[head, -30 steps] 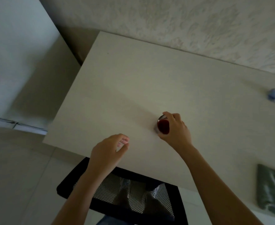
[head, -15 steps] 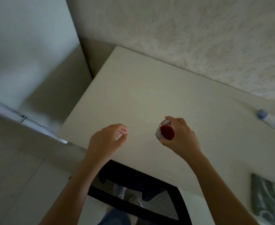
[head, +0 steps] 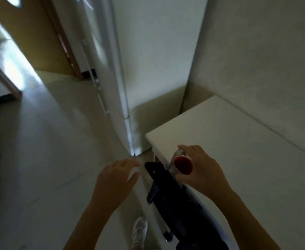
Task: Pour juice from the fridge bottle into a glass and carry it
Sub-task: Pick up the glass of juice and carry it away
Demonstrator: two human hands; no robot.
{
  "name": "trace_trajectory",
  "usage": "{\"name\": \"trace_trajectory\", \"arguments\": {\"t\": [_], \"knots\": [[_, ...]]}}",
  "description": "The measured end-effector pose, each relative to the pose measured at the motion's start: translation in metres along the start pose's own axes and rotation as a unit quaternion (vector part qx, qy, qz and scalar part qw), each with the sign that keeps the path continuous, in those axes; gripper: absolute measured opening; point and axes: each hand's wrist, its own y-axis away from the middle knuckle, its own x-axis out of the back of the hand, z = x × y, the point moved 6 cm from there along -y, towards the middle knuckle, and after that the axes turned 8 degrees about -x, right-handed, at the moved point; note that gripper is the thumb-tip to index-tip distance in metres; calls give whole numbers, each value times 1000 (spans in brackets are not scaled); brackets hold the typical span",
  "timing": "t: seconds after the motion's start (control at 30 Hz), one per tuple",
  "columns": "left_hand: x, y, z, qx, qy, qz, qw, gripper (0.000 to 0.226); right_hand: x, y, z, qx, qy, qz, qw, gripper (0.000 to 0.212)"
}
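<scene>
Glass (head: 181,164) w/ dark red juice is now riding in the air near the table's (head: 238,141) left corner, gripped by the right hand (head: 200,170); a sec ago it was lower, at or just above the tabletop further in. Fingers are curling round the far side, thumb closing on the near side, so the wrap looks full. Juice is sitting high, close to the rim, and the glass seems tilted a bit toward the camera, tho blur is making that hard to call.

Left hand (head: 115,179) is hovering beside it, holding nothing, fingers loosely bent and relaxed, now over the floor rather than over the table.

View is swinging left: black chair (head: 175,201) is now edge-on below the glass, white fridge (head: 148,60) is standing just past the table corner, wooden door (head: 32,42) and bright doorway further off, one shoe (head: 139,231) showing at the bottom.

Judging by this, pouring is done and the carry is starting. Main risk prob. slosh from a full glass while turning.
</scene>
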Motion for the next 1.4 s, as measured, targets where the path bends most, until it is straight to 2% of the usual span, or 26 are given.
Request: {"name": "trace_trajectory", "arguments": {"t": [0.17,0.37,0.5,0.6,0.8,1.1,1.4], "knots": [[61,79,-57,74,-124,35,989,34,-38,2,-108,132,18,-59,989,74],[107,175,-138,218,-171,36,960,39,-115,13,-245,279,44,-153,947,79],[138,236,-197,289,-195,58,936,30,-174,24,-337,349,61,-197,914,75],[163,281,-247,347,-201,49,915,43,-216,34,-405,393,67,-221,890,75],[199,358,-322,419,-226,38,879,43,-276,53,-520,461,54,-259,847,72],[217,391,-447,505,-223,86,829,43,-377,8,-655,526,81,-320,784,75],[262,375,-582,610,-240,147,740,37,-456,-55,-814,638,119,-364,668,70]]}}
